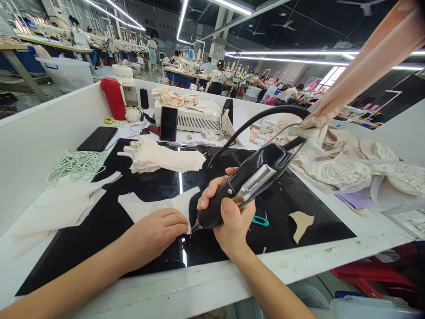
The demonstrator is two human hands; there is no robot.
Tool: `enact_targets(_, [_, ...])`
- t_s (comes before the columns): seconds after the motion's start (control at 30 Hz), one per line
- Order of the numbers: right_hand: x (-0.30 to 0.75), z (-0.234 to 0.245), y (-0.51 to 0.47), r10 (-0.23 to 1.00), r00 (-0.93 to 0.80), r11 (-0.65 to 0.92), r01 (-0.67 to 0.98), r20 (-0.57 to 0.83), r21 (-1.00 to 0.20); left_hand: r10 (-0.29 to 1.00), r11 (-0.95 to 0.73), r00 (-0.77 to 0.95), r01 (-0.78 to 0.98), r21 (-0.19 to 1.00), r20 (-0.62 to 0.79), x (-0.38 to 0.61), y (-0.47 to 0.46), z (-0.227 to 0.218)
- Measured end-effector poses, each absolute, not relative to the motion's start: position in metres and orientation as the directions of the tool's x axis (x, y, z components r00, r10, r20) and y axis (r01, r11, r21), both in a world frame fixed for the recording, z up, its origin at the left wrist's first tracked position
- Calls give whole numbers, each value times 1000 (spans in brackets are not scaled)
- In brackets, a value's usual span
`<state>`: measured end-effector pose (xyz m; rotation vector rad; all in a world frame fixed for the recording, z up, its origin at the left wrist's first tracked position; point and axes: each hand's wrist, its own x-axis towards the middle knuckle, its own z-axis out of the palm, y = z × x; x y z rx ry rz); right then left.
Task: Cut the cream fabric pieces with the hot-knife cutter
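Note:
My right hand [229, 208] is wrapped round a black corded hand tool [245, 184] with a silver lever, my thumb near the lever. Its small metal tip points down to the left, at the edge of a white fabric piece [159, 204]. My left hand [159, 230] is closed on the near right corner of that fabric, holding it against the black work mat [315, 226]; the thumb is hidden. Farther back on the mat lies a stack of cream fabric pieces [166, 157]. The tool's upper end hangs from a pink fabric strip [361, 66].
A small turquoise tool [260, 220] and a beige scrap [301, 225] lie on the right of the mat. Bra parts [352, 173] are heaped at right. At left are pale green cord [78, 166] and white cloth pieces [63, 201]. Behind stand a phone [168, 123] and a red bottle [113, 98].

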<state>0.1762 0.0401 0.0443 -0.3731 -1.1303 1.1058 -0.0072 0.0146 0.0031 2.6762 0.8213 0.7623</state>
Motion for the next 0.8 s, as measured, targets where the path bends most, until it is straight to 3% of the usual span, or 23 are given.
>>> enact_targets(0.8, [172,47,39,847,3,467,-484,532,-740,578,-813,704,456,361,413,-8,16,3])
